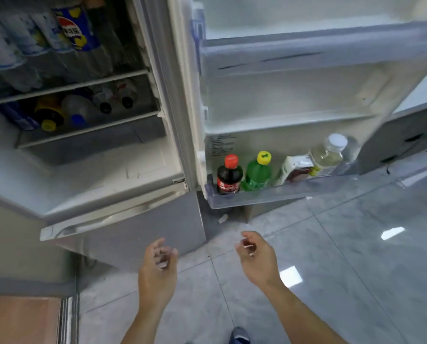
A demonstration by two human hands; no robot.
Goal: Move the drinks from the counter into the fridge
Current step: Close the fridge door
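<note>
The fridge stands open, its door (307, 53) swung out to the right. In the lowest door rack (282, 194) stand a dark cola bottle (229, 176) with a red cap, a green bottle (257, 173) with a yellow cap, a tilted carton (295, 168) and a clear bottle (330, 151) with a white cap. Inside, on the shelves at upper left, lie several bottles, among them a blue cola bottle (77, 28) and a yellow-capped bottle (49, 114). My left hand (157, 269) and my right hand (257, 256) hang below the fridge with loosely curled fingers, holding nothing.
A closed grey lower fridge door (143, 234) sits right in front of my left hand. Glossy grey floor tiles (356, 269) spread to the right. An orange-brown surface (18, 319) with a striped edge lies at the bottom left. My shoe (239, 335) shows at the bottom.
</note>
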